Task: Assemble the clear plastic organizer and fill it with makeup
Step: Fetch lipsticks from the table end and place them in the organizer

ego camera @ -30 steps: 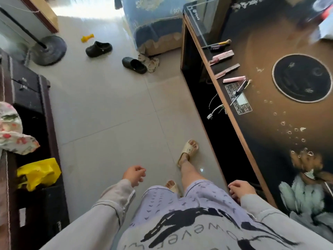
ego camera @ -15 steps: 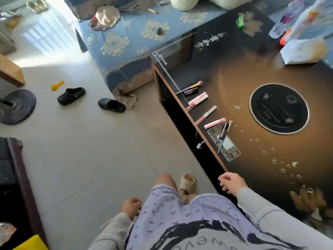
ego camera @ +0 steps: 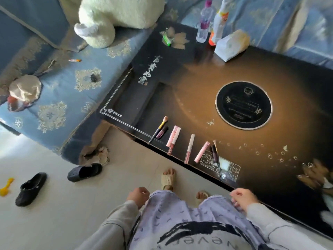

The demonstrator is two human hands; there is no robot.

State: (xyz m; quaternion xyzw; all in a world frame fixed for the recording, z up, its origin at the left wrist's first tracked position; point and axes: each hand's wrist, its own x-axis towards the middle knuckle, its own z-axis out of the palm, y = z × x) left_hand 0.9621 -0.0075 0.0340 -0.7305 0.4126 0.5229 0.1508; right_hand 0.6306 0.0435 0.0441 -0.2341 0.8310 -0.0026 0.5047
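Step, judged: pre-assembly, organizer not in view | left hand, right hand loosely curled, empty | makeup row along table near edge | next, likely: locate organizer parts

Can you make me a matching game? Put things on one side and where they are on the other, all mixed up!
Things:
1. white plush toy
2. small yellow toy
3. row of makeup
4. clear bottle

Places:
a. near edge of the table
b. on the floor
c. standing at the far edge of the table
d. on the blue sofa

Pairs: 1-d, 2-b, 3-a, 4-c
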